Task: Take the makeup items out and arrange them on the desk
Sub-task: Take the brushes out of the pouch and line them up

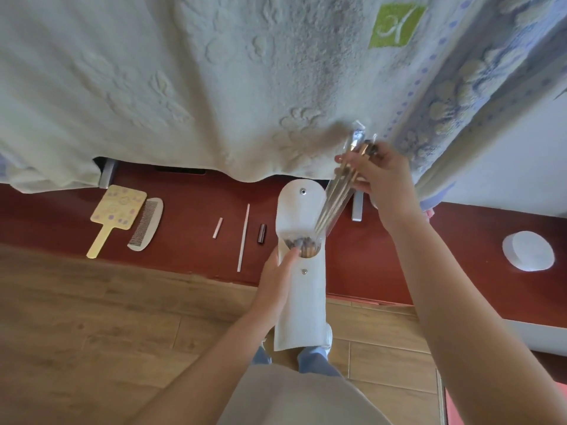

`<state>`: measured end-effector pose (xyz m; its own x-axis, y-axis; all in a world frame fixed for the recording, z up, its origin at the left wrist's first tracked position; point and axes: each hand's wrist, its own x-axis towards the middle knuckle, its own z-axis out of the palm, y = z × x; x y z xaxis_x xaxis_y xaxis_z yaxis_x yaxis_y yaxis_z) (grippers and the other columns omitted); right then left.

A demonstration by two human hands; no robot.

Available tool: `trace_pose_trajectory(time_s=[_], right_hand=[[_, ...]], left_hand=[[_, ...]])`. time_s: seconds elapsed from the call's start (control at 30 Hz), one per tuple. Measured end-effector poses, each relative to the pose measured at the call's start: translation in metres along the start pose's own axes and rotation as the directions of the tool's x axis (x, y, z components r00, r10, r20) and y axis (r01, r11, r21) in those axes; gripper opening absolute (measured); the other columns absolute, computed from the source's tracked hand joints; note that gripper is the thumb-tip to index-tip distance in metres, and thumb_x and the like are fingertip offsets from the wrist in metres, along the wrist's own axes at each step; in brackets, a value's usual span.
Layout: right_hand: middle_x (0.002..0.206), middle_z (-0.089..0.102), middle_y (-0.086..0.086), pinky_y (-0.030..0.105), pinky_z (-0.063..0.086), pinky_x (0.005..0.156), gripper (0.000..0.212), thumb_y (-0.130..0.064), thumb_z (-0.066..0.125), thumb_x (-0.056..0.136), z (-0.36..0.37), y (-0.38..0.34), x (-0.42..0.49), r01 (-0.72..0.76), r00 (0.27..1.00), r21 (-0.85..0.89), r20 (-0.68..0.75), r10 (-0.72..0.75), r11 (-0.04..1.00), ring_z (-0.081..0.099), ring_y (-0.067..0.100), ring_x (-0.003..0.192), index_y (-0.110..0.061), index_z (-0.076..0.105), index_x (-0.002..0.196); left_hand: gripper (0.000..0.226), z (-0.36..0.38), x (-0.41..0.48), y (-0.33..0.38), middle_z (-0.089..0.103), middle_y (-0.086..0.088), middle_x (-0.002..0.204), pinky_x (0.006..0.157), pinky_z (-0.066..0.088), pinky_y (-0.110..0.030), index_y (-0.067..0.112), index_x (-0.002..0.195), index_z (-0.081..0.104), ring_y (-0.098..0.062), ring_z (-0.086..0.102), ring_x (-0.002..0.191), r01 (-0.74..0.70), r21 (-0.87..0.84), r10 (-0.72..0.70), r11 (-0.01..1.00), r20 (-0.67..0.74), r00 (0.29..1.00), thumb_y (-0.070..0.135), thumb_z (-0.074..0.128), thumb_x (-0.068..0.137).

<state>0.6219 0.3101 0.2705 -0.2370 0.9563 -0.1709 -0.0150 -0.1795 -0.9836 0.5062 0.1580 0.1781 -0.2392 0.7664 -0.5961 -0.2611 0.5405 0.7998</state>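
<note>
My left hand (pixel 277 271) grips a white snap-flap pouch (pixel 302 289), held upright over the desk's near edge with its flap open. Several brush ends show in its mouth. My right hand (pixel 379 173) is raised above and right of the pouch, closed on a bundle of makeup brushes (pixel 336 200) in a clear sleeve, their lower tips still inside the pouch. On the red-brown desk (pixel 190 191) lie a yellow hand mirror (pixel 112 214), a white comb (pixel 145 223), a short white stick (pixel 217 227), a long white stick (pixel 243 237) and a dark lipstick tube (pixel 261 234).
A pale textured towel (pixel 184 87) and a blue-patterned towel (pixel 454 96) hang over the desk's back. A round white stack of cotton pads (pixel 528 250) sits at the right. Wooden floor (pixel 92 317) lies below, with my legs under the pouch.
</note>
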Motion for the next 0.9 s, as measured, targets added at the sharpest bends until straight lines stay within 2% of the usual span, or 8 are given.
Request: trace_pose_trajectory(time_s=[0.13,0.27,0.43,0.53,0.63,0.73,0.83,0.9], right_hand=[[0.082,0.07,0.012,0.02,0.052,0.058,0.01,-0.016,0.067,0.083,-0.004,0.014,0.002,0.005,0.996,-0.189,-0.092,-0.023,0.982,0.068,0.017,0.074,-0.01,0.063,0.09],[0.073,0.063,0.004,0.024,0.05,0.057,0.021,-0.022,0.069,0.08,-0.007,0.048,0.008,-0.04,0.982,-0.402,-0.184,-0.038,0.915,0.058,0.015,0.063,-0.006,0.065,0.092],[0.101,0.066,0.012,0.037,0.06,0.072,0.041,-0.026,0.068,0.083,-0.004,0.101,0.016,-0.267,0.964,-0.454,-0.111,0.243,0.85,0.067,0.021,0.074,-0.005,0.058,0.117],[0.095,0.063,0.011,0.046,0.056,0.082,0.041,-0.025,0.069,0.083,0.002,0.124,0.021,-0.344,0.937,-0.46,-0.11,0.332,0.818,0.063,0.025,0.081,-0.004,0.058,0.116],[0.089,0.058,0.008,0.044,0.054,0.081,0.046,-0.03,0.071,0.08,0.012,0.132,0.024,-0.304,0.948,-0.561,-0.1,0.302,0.77,0.057,0.024,0.081,-0.001,0.06,0.113],[0.101,0.062,0.011,0.04,0.05,0.078,0.052,-0.037,0.069,0.081,0.017,0.129,0.025,-0.261,0.96,-0.705,-0.116,0.255,0.66,0.06,0.029,0.092,-0.004,0.056,0.119],[0.097,0.06,0.011,0.037,0.046,0.072,0.059,-0.041,0.068,0.08,0.015,0.127,0.024,-0.258,0.96,-0.708,-0.115,0.254,0.657,0.058,0.028,0.089,-0.004,0.05,0.123],[0.107,0.058,0.012,0.035,0.044,0.075,0.059,-0.043,0.064,0.083,0.009,0.126,0.021,-0.242,0.967,-0.719,-0.121,0.225,0.652,0.057,0.027,0.094,-0.007,0.048,0.127]], left_hand=[[0.023,-0.006,0.001,-0.006,0.072,-0.002,0.097,0.082,0.057,-0.041,0.03,0.112,0.058,-0.021,0.07,0.089,0.013,0.01,-0.012,1.0,-0.067,0.998,0.041,0.05,0.093],[0.018,-0.012,-0.001,-0.005,0.07,0.001,0.095,0.081,0.056,-0.041,0.033,0.107,0.058,-0.019,0.068,0.089,0.003,-0.004,-0.004,1.0,-0.15,0.989,0.041,0.05,0.093],[0.006,-0.023,-0.002,0.0,0.067,0.0,0.084,0.075,0.054,-0.039,0.034,0.092,0.056,-0.019,0.065,0.079,0.003,-0.055,-0.014,0.998,-0.195,0.981,0.035,0.05,0.093],[0.015,-0.026,-0.003,0.002,0.068,0.002,0.086,0.076,0.054,-0.04,0.035,0.094,0.056,-0.02,0.066,0.082,0.008,-0.046,-0.016,0.999,-0.179,0.984,0.045,0.052,0.083],[0.019,-0.028,-0.002,0.003,0.069,0.001,0.089,0.079,0.054,-0.043,0.035,0.096,0.056,-0.021,0.067,0.085,0.01,-0.042,-0.017,0.999,-0.158,0.987,0.047,0.052,0.082],[0.009,-0.027,-0.001,0.005,0.068,0.002,0.084,0.069,0.054,-0.035,0.032,0.095,0.057,-0.018,0.066,0.079,0.014,-0.069,-0.023,0.998,-0.142,0.99,0.034,0.048,0.094],[0.015,-0.024,-0.001,0.008,0.069,0.002,0.084,0.063,0.051,-0.03,0.027,0.101,0.06,-0.016,0.066,0.076,0.03,-0.096,-0.042,0.995,-0.119,0.992,0.033,0.047,0.095],[0.022,-0.021,-0.001,0.01,0.069,-0.001,0.089,0.066,0.052,-0.032,0.024,0.109,0.059,-0.019,0.067,0.08,0.049,-0.099,-0.057,0.994,-0.086,0.995,0.036,0.047,0.095]])
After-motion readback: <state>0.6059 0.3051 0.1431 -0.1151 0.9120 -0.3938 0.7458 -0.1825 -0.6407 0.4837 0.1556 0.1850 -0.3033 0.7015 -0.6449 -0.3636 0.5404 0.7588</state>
